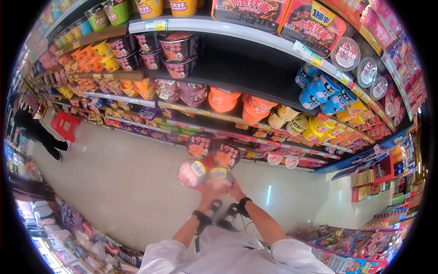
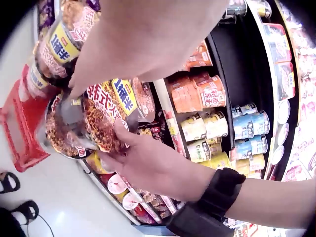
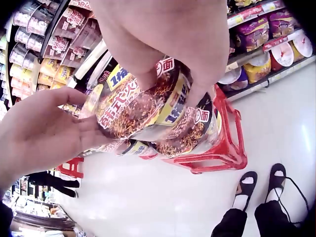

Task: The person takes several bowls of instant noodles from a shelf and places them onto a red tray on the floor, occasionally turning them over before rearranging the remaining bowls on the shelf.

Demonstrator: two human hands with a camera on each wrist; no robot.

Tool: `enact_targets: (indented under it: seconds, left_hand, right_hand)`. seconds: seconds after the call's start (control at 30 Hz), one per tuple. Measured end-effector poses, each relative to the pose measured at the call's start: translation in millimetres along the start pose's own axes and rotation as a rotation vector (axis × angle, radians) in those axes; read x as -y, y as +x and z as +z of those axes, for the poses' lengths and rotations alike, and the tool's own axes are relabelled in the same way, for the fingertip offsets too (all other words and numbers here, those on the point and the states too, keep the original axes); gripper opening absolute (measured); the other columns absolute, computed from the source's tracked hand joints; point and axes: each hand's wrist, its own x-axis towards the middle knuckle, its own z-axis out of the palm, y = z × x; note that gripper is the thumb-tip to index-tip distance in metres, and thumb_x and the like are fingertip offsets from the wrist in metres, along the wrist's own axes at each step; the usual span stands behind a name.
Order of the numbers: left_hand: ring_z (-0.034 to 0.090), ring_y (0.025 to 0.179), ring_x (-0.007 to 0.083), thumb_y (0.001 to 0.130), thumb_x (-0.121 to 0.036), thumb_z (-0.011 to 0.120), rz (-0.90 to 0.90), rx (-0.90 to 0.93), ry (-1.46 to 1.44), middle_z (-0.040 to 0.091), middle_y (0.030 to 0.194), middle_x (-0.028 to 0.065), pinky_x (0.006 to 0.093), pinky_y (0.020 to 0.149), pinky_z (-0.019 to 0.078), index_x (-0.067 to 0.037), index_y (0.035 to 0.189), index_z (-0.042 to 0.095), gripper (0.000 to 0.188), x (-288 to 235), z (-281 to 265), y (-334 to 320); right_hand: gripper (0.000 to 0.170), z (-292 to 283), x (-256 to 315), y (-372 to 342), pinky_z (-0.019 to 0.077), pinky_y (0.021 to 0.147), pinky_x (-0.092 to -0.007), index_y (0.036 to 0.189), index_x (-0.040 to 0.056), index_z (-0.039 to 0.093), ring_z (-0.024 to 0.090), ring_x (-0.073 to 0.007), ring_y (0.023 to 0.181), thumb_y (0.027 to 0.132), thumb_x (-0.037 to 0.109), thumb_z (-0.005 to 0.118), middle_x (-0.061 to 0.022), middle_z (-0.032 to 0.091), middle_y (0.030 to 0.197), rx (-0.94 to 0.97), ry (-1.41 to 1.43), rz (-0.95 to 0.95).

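Note:
My left hand and right hand hold a dark instant noodle bowl between them, in front of my body. In the left wrist view its lid shows noodles and a yellow label, with the right thumb over the rim. From the right wrist view, the left hand is at one side of the bowl, thumb spread from the fingers. More noodle bowls are grouped close against the held one, over a red plastic stool. The undersides of the bowls are hidden.
Shelves of noodle bowls and packets curve across the front; black bowls and blue buckets stand on one dark shelf. Another red stool and a person in dark clothes are at left. Low displays line the aisle behind.

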Motion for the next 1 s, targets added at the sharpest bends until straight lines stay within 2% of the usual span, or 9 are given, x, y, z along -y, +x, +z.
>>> enact_targets:
  seconds: [0.1, 0.3, 0.4, 0.43, 0.53, 0.67, 0.7, 0.8, 1.0]
  left_hand:
    - [0.056, 0.1, 0.0263, 0.095, -0.036, 0.049, -0.005, 0.075, -0.145, 0.059, 0.106, 0.0189, 0.0368, 0.087, 0.0432, 0.006, 0.117, 0.045, 0.047, 6, 1, -2]
    - [0.057, 0.102, 0.0224, 0.094, -0.022, 0.047, -0.02, 0.284, -0.222, 0.062, 0.107, 0.0129, 0.0344, 0.089, 0.0434, 0.003, 0.118, 0.052, 0.035, -71, -39, -41]
    - [0.059, 0.097, 0.0226, 0.092, -0.024, 0.048, -0.029, 0.319, -0.057, 0.064, 0.102, 0.0146, 0.0348, 0.084, 0.0449, 0.005, 0.11, 0.056, 0.035, -42, -53, -32]
    - [0.06, 0.095, 0.0226, 0.092, -0.025, 0.049, -0.003, 0.308, 0.036, 0.064, 0.1, 0.0152, 0.035, 0.082, 0.0455, 0.005, 0.107, 0.057, 0.035, -23, -57, -23]
    - [0.062, 0.09, 0.0227, 0.089, -0.027, 0.05, 0.046, 0.314, 0.259, 0.066, 0.094, 0.0169, 0.0354, 0.078, 0.047, 0.007, 0.099, 0.061, 0.037, -28, -70, -16]
    - [0.065, 0.08, 0.0277, 0.087, -0.028, 0.052, 0.139, 0.369, 0.419, 0.067, 0.088, 0.0204, 0.0373, 0.068, 0.048, 0.005, 0.091, 0.064, 0.036, -44, -70, -7]
    - [0.065, 0.078, 0.0319, 0.084, -0.025, 0.055, 0.287, 0.254, 0.541, 0.066, 0.088, 0.0218, 0.0396, 0.067, 0.0492, 0.002, 0.087, 0.065, 0.029, -15, -61, 16]
    - [0.063, 0.085, 0.0365, 0.08, -0.024, 0.06, 0.569, 0.171, 0.605, 0.065, 0.091, 0.0213, 0.0433, 0.072, 0.0502, 0.001, 0.091, 0.064, 0.027, -42, -55, 13]
    - [0.048, 0.114, 0.0416, 0.074, -0.026, 0.064, 0.431, 0.275, 0.898, 0.048, 0.124, 0.0243, 0.0488, 0.093, 0.0444, -0.004, 0.122, 0.051, 0.054, -14, -47, 32]
  right_hand:
    - [0.064, 3, 9, -5, 0.045, 0.087, -0.0313, 0.132, 0.0004, 0.036, 0.049, -0.0164, 0.104, 0.083, 0.024, 0.069, -0.0095, 0.052, 0.117, -0.08, -0.056, -0.142]
    - [0.06, 3, 23, -13, 0.0482, 0.081, -0.0296, 0.127, -0.0012, 0.042, 0.055, -0.0138, 0.095, 0.083, 0.027, 0.07, -0.008, 0.057, 0.11, -0.043, -0.016, -0.103]
    - [0.063, -8, 50, -29, 0.0497, 0.079, -0.0295, 0.128, -0.0015, 0.041, 0.057, -0.0146, 0.093, 0.082, 0.029, 0.072, -0.0077, 0.058, 0.111, 0.015, 0.046, -0.075]
    - [0.074, -17, 68, -32, 0.05, 0.082, -0.0331, 0.131, -0.0026, 0.038, 0.059, -0.0195, 0.099, 0.079, 0.036, 0.074, -0.0126, 0.057, 0.118, 0.197, 0.143, -0.025]
    - [0.087, -24, 68, -42, 0.0492, 0.086, -0.0368, 0.135, -0.0028, 0.033, 0.058, -0.0239, 0.106, 0.075, 0.045, 0.074, -0.0181, 0.053, 0.125, -0.053, -0.155, 0.091]
    - [0.085, -36, 68, -29, 0.0397, 0.1, -0.0446, 0.14, -0.0002, 0.027, 0.048, -0.0386, 0.12, 0.078, 0.039, 0.069, -0.0246, 0.046, 0.132, 0.012, -0.504, -0.001]
    - [0.072, -31, 91, -47, 0.0378, 0.101, -0.0455, 0.137, -0.0004, 0.033, 0.044, -0.0418, 0.121, 0.079, 0.03, 0.063, -0.0269, 0.043, 0.134, -0.137, -0.468, 0.016]
    - [0.056, -6, 39, -4, 0.049, 0.081, -0.0436, 0.128, 0.0034, 0.046, 0.06, -0.0347, 0.098, 0.078, 0.02, 0.063, -0.0226, 0.061, 0.096, -0.33, -0.889, -0.365]
    - [0.055, 19, 76, -29, 0.0484, 0.083, -0.0434, 0.127, 0.004, 0.046, 0.059, -0.0346, 0.1, 0.078, 0.021, 0.063, -0.0221, 0.059, 0.1, -0.011, -0.778, -0.482]
